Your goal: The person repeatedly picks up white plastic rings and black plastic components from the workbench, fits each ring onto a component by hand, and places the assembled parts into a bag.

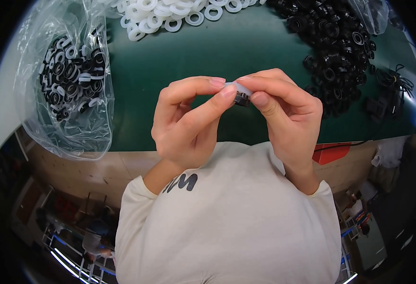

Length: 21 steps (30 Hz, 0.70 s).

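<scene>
Between my two hands, above the near part of the green table, is a white ring (239, 88) together with a black ring-shaped part (241, 100) just beneath it. My left hand (189, 116) pinches the left side of the pair with thumb and forefinger. On the other side, my right hand (286, 111) grips it the same way. Whether the white ring is seated fully on the black part, I cannot tell, since fingertips cover both sides.
A clear plastic bag (101, 137) at left holds joined black-and-white rings (68, 71). Loose white rings (163, 12) lie at the far edge. Black parts (331, 52) are heaped at right, beside a bundled black cable (396, 83). The green table (227, 49) spans between them.
</scene>
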Each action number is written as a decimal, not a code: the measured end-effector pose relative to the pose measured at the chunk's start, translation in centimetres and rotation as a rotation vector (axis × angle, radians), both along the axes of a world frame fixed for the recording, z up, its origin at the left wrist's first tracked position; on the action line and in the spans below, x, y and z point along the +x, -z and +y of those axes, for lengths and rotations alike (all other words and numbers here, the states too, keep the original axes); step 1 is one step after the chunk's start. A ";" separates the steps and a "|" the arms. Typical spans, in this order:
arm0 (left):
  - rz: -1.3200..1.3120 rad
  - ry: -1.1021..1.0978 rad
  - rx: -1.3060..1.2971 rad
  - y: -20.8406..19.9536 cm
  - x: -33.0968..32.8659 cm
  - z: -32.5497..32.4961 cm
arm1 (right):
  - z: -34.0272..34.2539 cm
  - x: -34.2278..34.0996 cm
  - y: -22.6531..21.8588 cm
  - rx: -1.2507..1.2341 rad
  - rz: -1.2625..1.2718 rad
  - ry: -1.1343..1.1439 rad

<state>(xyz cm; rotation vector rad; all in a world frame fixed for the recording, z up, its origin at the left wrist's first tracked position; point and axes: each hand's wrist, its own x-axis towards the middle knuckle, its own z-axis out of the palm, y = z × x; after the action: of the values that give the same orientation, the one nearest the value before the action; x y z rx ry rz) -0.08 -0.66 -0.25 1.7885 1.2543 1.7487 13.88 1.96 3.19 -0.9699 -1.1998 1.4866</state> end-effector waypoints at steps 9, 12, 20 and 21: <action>0.045 -0.067 0.004 0.4 0.3 -0.3 | -0.7 0.3 -0.4 0.149 -0.218 -0.047; 0.043 -0.087 0.078 0.2 0.5 0.0 | -0.5 0.0 -0.8 0.142 -0.209 -0.065; -0.385 0.096 -0.356 -0.8 0.3 -0.6 | -0.6 -1.3 0.5 0.221 -0.209 0.176; -0.355 0.107 -0.350 -0.7 -0.1 -0.8 | -0.5 -1.3 0.7 0.231 -0.223 0.135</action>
<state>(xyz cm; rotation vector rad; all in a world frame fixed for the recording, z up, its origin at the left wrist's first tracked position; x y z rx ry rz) -0.14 -1.46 0.43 1.2620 1.1993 1.5815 12.60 1.46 2.53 -1.0554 -1.4016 1.1278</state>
